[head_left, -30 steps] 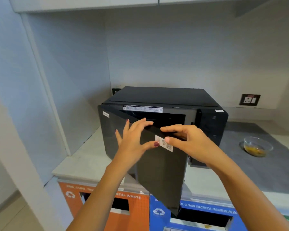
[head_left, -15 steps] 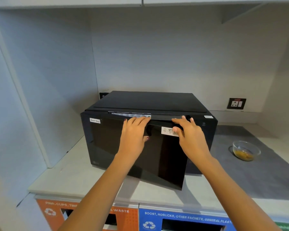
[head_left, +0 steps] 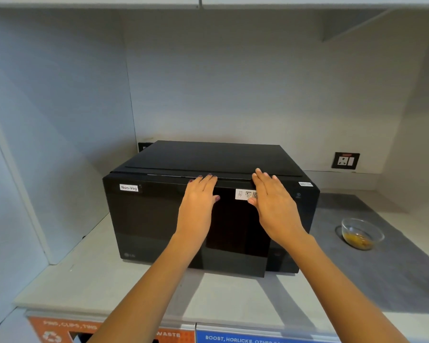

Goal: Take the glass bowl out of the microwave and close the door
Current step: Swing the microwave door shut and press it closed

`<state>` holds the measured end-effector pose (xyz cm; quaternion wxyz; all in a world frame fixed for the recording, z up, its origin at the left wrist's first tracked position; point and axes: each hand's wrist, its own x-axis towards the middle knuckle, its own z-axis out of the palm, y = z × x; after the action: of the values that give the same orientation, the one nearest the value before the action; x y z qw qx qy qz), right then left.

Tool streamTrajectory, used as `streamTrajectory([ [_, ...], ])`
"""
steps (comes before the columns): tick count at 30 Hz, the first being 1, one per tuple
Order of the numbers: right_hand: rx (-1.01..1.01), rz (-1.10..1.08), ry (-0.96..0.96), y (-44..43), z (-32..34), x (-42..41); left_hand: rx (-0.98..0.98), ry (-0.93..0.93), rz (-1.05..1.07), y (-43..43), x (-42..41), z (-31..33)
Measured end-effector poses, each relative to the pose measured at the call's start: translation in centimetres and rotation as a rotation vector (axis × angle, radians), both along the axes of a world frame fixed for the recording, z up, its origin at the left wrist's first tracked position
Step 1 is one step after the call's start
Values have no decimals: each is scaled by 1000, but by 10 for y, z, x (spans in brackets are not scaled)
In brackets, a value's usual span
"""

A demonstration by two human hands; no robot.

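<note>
A black microwave (head_left: pixel 208 159) stands on the pale counter, its glossy door (head_left: pixel 146 219) swung almost flush against the front. My left hand (head_left: pixel 200 201) lies flat on the upper middle of the door, fingers together. My right hand (head_left: pixel 274 201) presses flat beside it, partly over a white sticker near the door's right edge. Neither hand holds anything. The glass bowl (head_left: pixel 362 233), with yellowish food in its bottom, sits on a grey mat (head_left: pixel 394 268) to the right of the microwave, apart from both hands.
A wall socket (head_left: pixel 345 160) is behind the bowl. Wall panels close in the alcove on the left and right, with a cabinet overhead. Below the counter edge (head_left: pixel 109 303) are an orange waste bin label (head_left: pixel 60 330) and a blue one (head_left: pixel 245 337).
The door has swung from wide open to nearly shut against the microwave, with both hands pushing it in. The view has moved closer and the hands now lie flat on it.
</note>
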<state>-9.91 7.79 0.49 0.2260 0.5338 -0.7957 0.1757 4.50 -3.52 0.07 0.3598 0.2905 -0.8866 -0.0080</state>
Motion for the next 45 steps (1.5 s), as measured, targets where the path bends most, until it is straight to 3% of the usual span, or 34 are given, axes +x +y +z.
streamTrajectory([
  [14,-116,2,-88,-12,-10,-6,-55,-74,17,-16,-17,3],
  [21,-204,22,-60,-17,-13,-9,42,-2,-38,-17,-19,4],
  [26,-230,29,-73,-19,-16,-11,84,-74,-15,-24,-23,9],
  [45,-394,19,15,-28,-27,-12,100,83,-95,-24,-21,-3],
])
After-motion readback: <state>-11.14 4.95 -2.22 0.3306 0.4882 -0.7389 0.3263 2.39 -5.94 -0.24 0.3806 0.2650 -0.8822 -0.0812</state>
